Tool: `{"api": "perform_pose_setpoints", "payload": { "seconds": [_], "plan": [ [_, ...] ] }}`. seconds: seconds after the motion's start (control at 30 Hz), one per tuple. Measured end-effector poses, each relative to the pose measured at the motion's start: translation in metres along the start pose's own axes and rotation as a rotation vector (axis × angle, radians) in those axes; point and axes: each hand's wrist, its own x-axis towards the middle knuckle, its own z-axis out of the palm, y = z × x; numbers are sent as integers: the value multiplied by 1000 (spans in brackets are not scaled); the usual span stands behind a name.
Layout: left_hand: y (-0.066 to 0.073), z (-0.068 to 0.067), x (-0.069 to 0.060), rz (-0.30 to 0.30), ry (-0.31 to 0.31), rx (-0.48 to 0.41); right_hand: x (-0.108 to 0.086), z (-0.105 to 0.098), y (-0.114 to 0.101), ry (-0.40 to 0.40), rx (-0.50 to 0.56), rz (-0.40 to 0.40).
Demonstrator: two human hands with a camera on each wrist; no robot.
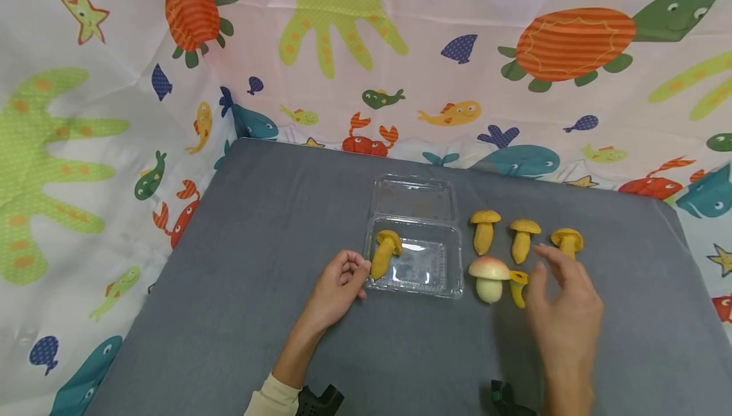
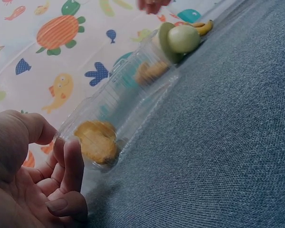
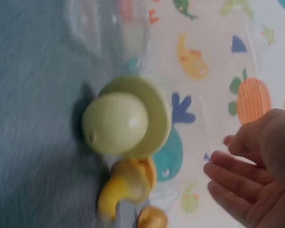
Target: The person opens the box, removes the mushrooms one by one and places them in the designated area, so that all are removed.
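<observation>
A clear plastic clamshell container [image 1: 414, 292] lies with its lid laid back on the grey table. My left hand [image 1: 338, 282] pinches its near left corner between thumb and finger, as the left wrist view shows. Inside, at the left, rests a yellow-brown toy mushroom [image 1: 384, 256]. My right hand [image 1: 566, 311] hovers over the right side with fingers apart, holding nothing. Just left of it are a small yellow toy mushroom [image 1: 518, 292] and a larger pale one with a pinkish cap [image 1: 489, 278], side by side.
Behind these stands a row of yellow-brown toy mushrooms: one on the left [image 1: 483, 232], one in the middle [image 1: 523, 239], one on the right [image 1: 567, 241], partly covered by my right hand. A sea-animal printed cloth [image 1: 423, 98] hangs behind the grey table [image 1: 229, 314].
</observation>
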Motion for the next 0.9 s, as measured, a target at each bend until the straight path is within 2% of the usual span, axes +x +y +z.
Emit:
{"api": "perform_pose_setpoints", "payload": {
  "seconds": [0.1, 0.43, 0.67, 0.9],
  "plan": [
    [0, -1, -1, 6, 2, 1, 2, 3, -11, 31, 64, -91],
    [0, 1, -2, 17, -3, -1, -2, 31, -50, -74, 154, -195],
    [-1, 1, -2, 19, 0, -10, -5, 47, -72, -249, 158, -196],
    [-1, 2, -1, 15, -9, -14, -7, 66, -85, -383, 149, -202]
  ]
}}
